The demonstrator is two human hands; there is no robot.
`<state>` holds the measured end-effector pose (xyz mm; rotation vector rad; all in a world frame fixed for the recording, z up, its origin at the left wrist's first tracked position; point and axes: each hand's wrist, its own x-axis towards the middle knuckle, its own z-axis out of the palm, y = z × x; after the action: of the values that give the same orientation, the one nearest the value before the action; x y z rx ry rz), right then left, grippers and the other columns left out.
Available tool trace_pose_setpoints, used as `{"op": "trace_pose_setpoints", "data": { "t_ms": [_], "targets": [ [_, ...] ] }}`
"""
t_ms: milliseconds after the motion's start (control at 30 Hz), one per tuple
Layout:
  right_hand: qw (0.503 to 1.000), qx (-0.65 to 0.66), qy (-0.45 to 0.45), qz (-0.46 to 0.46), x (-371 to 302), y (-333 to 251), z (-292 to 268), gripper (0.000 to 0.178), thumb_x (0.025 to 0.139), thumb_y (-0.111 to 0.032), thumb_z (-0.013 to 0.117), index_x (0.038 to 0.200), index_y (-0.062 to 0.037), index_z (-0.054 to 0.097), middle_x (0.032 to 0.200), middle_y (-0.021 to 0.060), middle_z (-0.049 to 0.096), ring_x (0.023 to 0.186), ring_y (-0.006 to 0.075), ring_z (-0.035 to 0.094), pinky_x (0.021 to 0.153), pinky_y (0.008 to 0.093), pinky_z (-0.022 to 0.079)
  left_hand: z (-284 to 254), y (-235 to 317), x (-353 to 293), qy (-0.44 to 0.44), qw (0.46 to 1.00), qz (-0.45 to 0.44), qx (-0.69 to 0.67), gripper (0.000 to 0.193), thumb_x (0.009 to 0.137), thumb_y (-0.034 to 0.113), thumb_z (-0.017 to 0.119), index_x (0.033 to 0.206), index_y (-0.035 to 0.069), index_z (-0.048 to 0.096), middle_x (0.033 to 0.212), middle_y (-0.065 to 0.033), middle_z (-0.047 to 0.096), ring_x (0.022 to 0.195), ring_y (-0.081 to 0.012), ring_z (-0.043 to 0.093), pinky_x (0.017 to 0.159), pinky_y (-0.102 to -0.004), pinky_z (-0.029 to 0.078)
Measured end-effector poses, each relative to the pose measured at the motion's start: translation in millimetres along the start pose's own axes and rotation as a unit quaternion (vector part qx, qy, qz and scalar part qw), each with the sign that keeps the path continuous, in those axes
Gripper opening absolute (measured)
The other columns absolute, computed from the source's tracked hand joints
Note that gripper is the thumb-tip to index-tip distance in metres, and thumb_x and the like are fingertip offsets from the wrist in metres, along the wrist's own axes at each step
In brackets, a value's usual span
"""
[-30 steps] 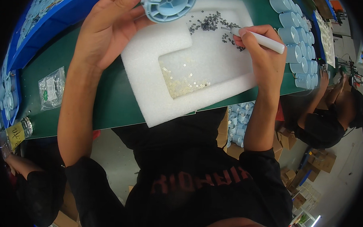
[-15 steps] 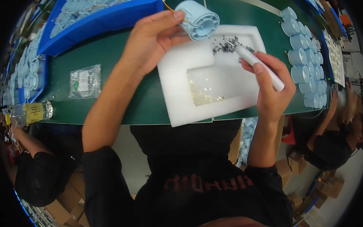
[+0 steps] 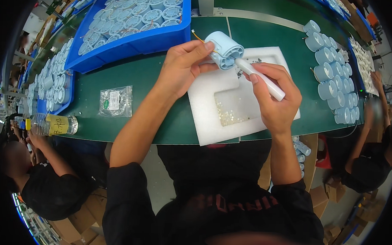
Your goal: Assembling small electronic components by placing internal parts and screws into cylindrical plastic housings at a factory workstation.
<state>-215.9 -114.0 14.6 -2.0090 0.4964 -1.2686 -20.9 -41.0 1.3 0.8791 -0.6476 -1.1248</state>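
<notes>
My left hand [image 3: 183, 66] grips a light-blue cylindrical plastic housing [image 3: 223, 45] with thin coloured wires at its left side. The ribbed end of the housing is tilted toward my right hand [image 3: 279, 101]. That hand is closed round a white pen-shaped electric screwdriver [image 3: 266, 85], whose front end meets the ribbed end; its metal tip is hidden. Below both hands lies a white foam tray [image 3: 203, 103]. Small black screws [image 3: 239, 74] fill its far recess, partly covered by my right hand. Tiny clear pieces [image 3: 230, 116] are scattered in the near recess.
A blue bin [image 3: 133, 50] full of similar housings stands at the far left. Several housings [image 3: 329, 71] are lined up on the right. A clear bag [image 3: 115, 101] and a plastic bottle [image 3: 60, 125] lie on the left. Other people sit at both sides.
The screwdriver has moved from over the black screws up to the ribbed end of the housing. My hands have come together. The whole view has shifted, showing more of the blue bin.
</notes>
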Motion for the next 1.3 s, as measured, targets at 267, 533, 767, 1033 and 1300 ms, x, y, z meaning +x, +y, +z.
{"op": "trace_pose_setpoints", "data": {
  "t_ms": [267,533,767,1033,1300],
  "targets": [
    [0.965,-0.243,-0.056,-0.083,-9,-24,15,0.027,0.079,0.003,0.067,0.106,-0.0017,0.068,0.077,0.0123,0.064,0.063,0.0226,0.059,0.059,0.0309,0.049,-1,3,-18,0.067,0.981,0.065,0.167,0.022,0.085,0.021,0.068,0.092,0.0,0.068,0.082,-0.0052,0.066,0.074,-0.0115,0.062,0.067,-0.0258,0.053],
    [0.991,-0.076,-0.053,0.093,-3,-29,24,0.025,0.091,-0.009,0.059,0.111,0.0031,0.065,0.071,0.0059,0.063,0.06,0.0096,0.053,0.052,0.0265,0.042,5,10,-30,0.033,0.99,0.13,0.036,0.02,0.085,0.012,0.066,0.094,-0.005,0.064,0.093,-0.0096,0.065,0.085,-0.0155,0.063,0.082,-0.0342,0.055],
    [0.969,0.046,-0.076,0.232,10,-28,28,0.024,0.09,-0.012,0.059,0.11,0.0003,0.064,0.073,0.0025,0.059,0.064,0.0098,0.055,0.057,0.0234,0.043,-3,23,-15,0.057,0.951,0.171,0.25,0.018,0.084,0.01,0.068,0.092,-0.005,0.066,0.092,-0.0054,0.064,0.083,-0.0097,0.06,0.073,-0.0246,0.049],
    [0.986,-0.072,-0.112,-0.102,23,-45,-3,0.052,0.064,0.011,0.055,0.111,-0.0061,0.066,0.067,0.0085,0.058,0.05,0.0178,0.052,0.05,0.0295,0.044,14,30,-26,-0.024,0.736,0.422,0.529,0.09,0.063,-0.003,0.077,0.141,-0.001,0.03,0.117,-0.0155,0.058,0.108,-0.0276,0.055,0.092,-0.0366,0.046],
    [0.983,-0.129,-0.099,-0.081,9,-35,4,0.064,0.061,0.003,0.058,0.123,-0.0108,0.06,0.068,0.0098,0.061,0.055,0.025,0.059,0.051,0.0358,0.048,40,38,-26,-0.087,0.661,0.481,0.568,0.092,0.053,-0.006,0.079,0.134,0.003,0.036,0.124,-0.015,0.056,0.112,-0.0357,0.053,0.093,-0.0401,0.046]
  ]
}}
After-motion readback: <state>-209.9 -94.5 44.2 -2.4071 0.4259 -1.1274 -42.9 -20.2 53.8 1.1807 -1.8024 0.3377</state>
